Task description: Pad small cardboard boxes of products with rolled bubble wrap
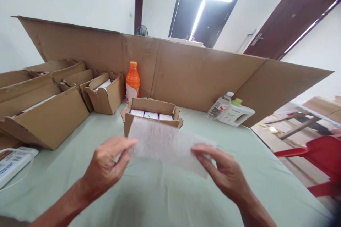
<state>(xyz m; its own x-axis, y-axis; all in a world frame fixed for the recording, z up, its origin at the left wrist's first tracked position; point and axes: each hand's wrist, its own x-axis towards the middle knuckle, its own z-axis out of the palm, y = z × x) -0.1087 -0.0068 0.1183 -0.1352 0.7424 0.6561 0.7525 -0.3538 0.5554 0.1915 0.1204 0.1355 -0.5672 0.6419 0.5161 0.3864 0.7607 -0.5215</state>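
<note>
Head view: your left hand (105, 161) and right hand (225, 170) pinch opposite ends of a thin, translucent, whitish sheet (162, 143).

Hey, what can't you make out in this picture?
Middle cardboard box, lower front: head view, mostly hidden behind the pale sheet.
Sheet's surface detail: head view, blurred.
Power strip, far end: head view, cut off by the left edge.
Orange bottle, label print: head view, too small.

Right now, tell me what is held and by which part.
A thin whitish sheet, its left end pinched by the left hand, its right end by the right hand.
</note>
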